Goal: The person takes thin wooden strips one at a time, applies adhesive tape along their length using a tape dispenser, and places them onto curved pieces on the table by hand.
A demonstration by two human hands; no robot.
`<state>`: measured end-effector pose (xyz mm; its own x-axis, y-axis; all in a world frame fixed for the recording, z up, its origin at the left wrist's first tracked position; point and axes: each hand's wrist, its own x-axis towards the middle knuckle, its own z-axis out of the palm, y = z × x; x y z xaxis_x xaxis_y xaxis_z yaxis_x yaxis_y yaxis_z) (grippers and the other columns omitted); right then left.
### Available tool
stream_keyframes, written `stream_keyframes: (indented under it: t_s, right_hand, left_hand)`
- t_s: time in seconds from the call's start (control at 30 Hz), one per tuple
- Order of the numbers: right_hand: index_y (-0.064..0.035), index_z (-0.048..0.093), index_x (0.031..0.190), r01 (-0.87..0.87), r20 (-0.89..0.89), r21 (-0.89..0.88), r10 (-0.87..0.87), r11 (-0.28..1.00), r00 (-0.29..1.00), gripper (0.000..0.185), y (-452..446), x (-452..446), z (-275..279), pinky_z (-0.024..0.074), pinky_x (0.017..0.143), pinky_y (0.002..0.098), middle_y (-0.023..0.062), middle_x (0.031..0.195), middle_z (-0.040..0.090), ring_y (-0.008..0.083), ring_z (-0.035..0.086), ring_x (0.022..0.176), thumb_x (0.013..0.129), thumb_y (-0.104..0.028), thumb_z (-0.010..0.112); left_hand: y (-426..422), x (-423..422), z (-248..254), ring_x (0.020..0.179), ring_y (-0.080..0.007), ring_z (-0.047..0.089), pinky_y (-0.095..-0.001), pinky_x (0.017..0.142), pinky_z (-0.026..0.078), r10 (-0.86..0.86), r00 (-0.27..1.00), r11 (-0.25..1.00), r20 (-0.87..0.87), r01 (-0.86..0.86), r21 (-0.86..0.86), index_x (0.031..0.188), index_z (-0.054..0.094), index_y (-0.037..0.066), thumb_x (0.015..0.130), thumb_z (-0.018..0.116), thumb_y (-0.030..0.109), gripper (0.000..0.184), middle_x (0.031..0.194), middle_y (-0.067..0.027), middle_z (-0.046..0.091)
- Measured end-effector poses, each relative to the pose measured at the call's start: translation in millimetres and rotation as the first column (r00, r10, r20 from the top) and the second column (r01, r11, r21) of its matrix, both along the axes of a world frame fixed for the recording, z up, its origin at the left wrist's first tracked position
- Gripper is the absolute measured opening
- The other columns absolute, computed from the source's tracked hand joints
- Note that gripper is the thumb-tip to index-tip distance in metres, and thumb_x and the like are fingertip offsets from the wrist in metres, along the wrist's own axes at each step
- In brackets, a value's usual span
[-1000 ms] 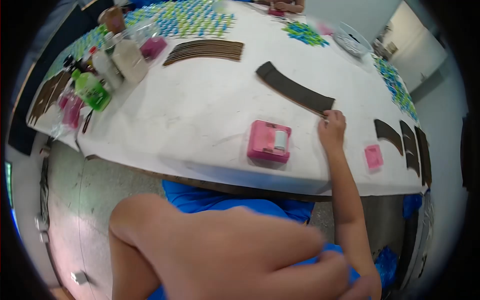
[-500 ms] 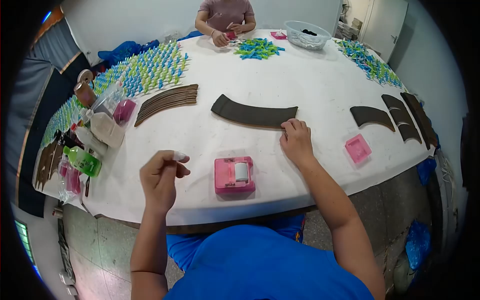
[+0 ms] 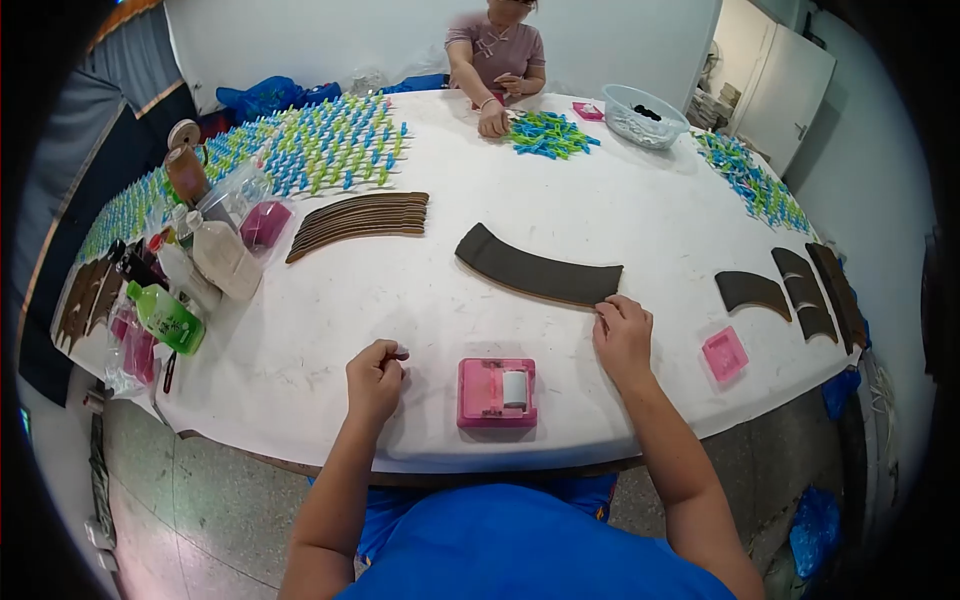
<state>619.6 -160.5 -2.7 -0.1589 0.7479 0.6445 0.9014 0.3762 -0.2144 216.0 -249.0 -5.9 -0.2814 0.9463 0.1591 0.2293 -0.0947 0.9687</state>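
A dark curved strip point(image 3: 538, 268) lies near the middle of the white table. My right hand point(image 3: 624, 335) has its fingertips pinched at the strip's right end. Left of a pink box point(image 3: 480, 392) with a white roll point(image 3: 514, 389) in it, my left hand point(image 3: 376, 382) is closed just above the table. Something whitish shows at its fingertips, too small to name. To the right lies a small pink tray point(image 3: 725, 354).
Stacked curved strips point(image 3: 360, 222) lie at left, beside bottles point(image 3: 222, 257). More dark pieces point(image 3: 754, 292) are at right. Across the table a person point(image 3: 498, 60) reaches to blue and green pieces point(image 3: 550, 135), near a clear basin point(image 3: 643, 119). More such pieces point(image 3: 330, 150) cover the back left.
My left hand has come from over my lap to above the table and closed further. My right hand stays at the strip's right end. The view has shifted, and the other person's hand has moved.
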Motion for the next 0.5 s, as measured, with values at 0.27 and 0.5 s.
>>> stream_keyframes:
  t_s: [0.27,0.5]
  right_hand:
    - [-0.0090,0.074,0.100,0.016,0.004,-0.112,-0.015,0.994,1.000,0.010,8.4,2.0,8.8,0.0470,0.092,0.0447,0.0057,0.107,0.068,0.0260,0.066,0.103,0.090,-0.010,0.077]
    - [-0.0077,0.070,0.096,-0.102,0.109,-0.051,0.107,0.993,0.988,0.010,18.1,10.3,11.8,0.0508,0.086,0.0444,0.0072,0.099,0.067,0.0307,0.065,0.094,0.089,-0.008,0.077]
  left_hand:
    - [-5.2,-2.9,-2.1,0.087,-0.0205,0.075,-0.0305,0.080,0.058,-0.022,0.985,1.000,-0.173,0.025,0.012,0.106,0.072,-0.006,0.090,0.056,-0.010,0.024,0.096,-0.0166,0.078]
    - [-13.9,-5.3,10.2,0.083,-0.0217,0.074,-0.0317,0.076,0.057,-0.045,0.975,0.997,-0.218,0.056,0.044,0.104,0.072,-0.005,0.088,0.056,-0.010,0.023,0.094,-0.0165,0.077]
